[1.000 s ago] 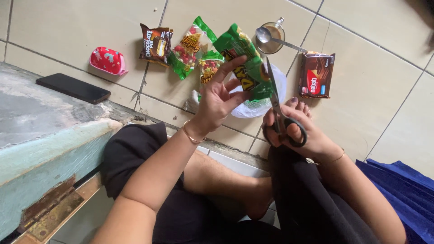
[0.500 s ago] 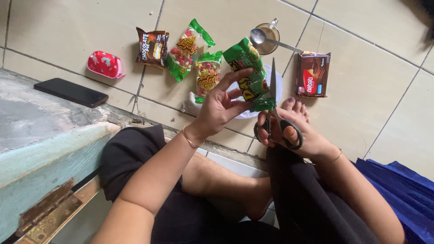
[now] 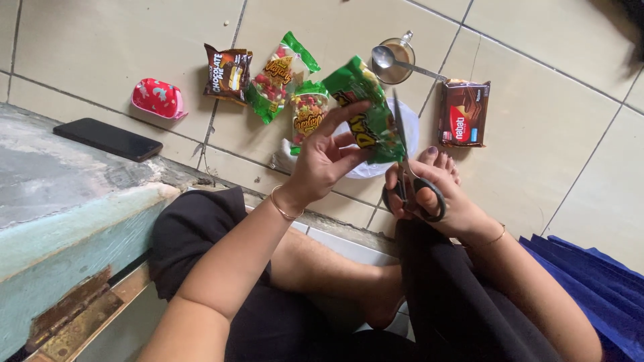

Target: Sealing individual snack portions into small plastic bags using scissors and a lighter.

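Left hand [image 3: 322, 164] grips the green snack packet [image 3: 362, 110]; right hand [image 3: 436, 198] grasps black scissors [image 3: 406, 167] just beside it.

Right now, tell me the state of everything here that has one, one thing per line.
Left hand: gripping the green snack packet, held up.
Right hand: fingers through the scissors handles.
Scissors: blades against the packet's edge.
Two candy bags: lying sealed on the floor.
Glass mug: upright, spoon across it.
Phone: screen dark.
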